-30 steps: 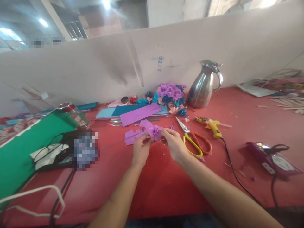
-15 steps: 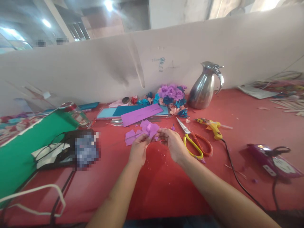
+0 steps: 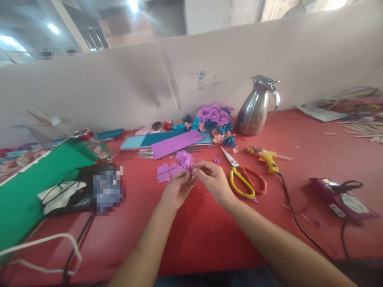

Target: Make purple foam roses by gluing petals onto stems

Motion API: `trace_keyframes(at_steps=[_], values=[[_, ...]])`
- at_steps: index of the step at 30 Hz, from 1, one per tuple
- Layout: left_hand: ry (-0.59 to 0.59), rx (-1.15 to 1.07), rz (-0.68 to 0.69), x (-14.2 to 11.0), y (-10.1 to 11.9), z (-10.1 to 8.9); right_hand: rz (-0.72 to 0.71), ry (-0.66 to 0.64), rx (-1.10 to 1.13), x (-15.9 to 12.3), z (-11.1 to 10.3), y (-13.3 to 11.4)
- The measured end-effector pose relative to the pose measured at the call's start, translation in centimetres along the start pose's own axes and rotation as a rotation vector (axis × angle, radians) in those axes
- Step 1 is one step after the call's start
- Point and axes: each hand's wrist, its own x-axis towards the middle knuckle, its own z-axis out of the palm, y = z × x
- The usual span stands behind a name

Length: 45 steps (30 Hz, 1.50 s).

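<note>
A purple paper flower (image 3: 184,158) with partly gathered petals stands up between my hands, over the red table. My left hand (image 3: 179,189) is closed in a pinch at its base, where a thin stem or wire seems to stick out to the left. My right hand (image 3: 214,179) pinches the flower's lower edge, fingertips touching those of the left. Flat purple paper pieces (image 3: 163,173) lie just beyond the left hand. Close to the right hand are scissors (image 3: 243,179) with yellow and red handles. My fingers hide the underside of the flower.
A yellow glue gun (image 3: 271,161) lies right of the scissors, its cord running to a purple power box (image 3: 341,199). Behind are paper sheets (image 3: 176,144), finished paper flowers (image 3: 214,115) and a steel jug (image 3: 254,107). At left are a glass jar (image 3: 95,145) and a green board (image 3: 32,195).
The petals have gone from spread flat to more gathered and upright. My right hand has moved left from the petal edge to the flower's base, meeting my left fingers.
</note>
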Motion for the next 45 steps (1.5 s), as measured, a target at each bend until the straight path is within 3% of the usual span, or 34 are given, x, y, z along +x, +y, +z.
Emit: trace_keyframes(at_steps=[9,21,27,34,45], values=[[-0.038,0.028,0.008,0.0,-0.2,0.2,-0.044,0.054,-0.090,0.1,0.0,0.2],[-0.080,0.217,0.089,-0.7,-0.2,1.0,0.071,-0.002,0.186,0.3,0.1,0.8],[-0.066,0.381,0.252,-0.6,-0.5,0.8,0.084,0.010,0.204,0.3,0.1,0.6],[0.032,0.670,0.423,-1.3,-0.6,1.1,0.053,0.031,0.129,0.2,0.3,0.5],[0.128,0.728,0.528,-1.8,-0.3,1.6,-0.012,-0.058,0.002,0.1,-0.3,0.4]])
